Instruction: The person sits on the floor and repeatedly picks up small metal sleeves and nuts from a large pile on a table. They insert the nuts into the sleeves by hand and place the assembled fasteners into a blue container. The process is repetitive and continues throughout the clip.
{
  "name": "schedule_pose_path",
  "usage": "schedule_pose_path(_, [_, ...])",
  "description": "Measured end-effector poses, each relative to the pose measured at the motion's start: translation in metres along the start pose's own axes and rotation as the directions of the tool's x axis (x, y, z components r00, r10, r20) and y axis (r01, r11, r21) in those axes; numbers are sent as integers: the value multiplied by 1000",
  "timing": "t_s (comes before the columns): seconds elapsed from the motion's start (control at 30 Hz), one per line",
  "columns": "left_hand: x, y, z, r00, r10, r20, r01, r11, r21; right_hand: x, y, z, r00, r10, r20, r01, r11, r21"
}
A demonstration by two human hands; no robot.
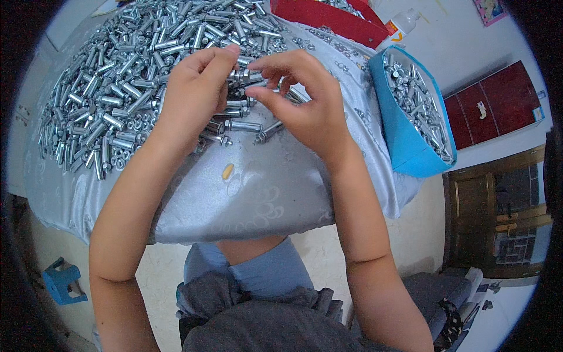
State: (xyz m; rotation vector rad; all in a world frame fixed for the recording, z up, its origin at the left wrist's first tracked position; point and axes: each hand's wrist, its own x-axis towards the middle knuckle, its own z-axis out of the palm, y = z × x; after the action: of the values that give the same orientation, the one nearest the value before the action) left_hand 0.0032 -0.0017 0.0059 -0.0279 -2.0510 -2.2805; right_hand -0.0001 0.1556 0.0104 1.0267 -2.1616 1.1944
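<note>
My left hand (198,82) is closed around a sleeve anchor bolt (239,76); its nut and washer end sticks out to the right, and the rest is hidden in my fingers. My right hand (305,85) is just to the right of that end, thumb and fingers curved apart, with nothing seen between them. Under and beyond both hands spreads a large heap of silver sleeve anchors (132,91). A few single anchors (243,126) lie at the heap's near edge, below my hands. Loose nuts (121,157) are mixed in at its near left side.
A shiny grey cloth (246,199) covers the table, with a small yellow piece (227,171) on it. On the right stands a blue box (404,155) full of anchors. A red box (328,20) and a white bottle (403,24) are at the back. A blue stool (64,281) stands lower left.
</note>
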Motion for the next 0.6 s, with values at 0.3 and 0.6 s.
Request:
schedule_pose_path(0.3, [-2, 1, 3, 998, -34, 44, 36, 999, -28, -3, -5, -2, 989, 135, 62, -131, 990, -58])
schedule_pose_path(0.6, [-2, -3, 3, 995, 2, 100, 0, 1000, -22, -4, 2, -8, 975, 152, 164, -123, 977, -174])
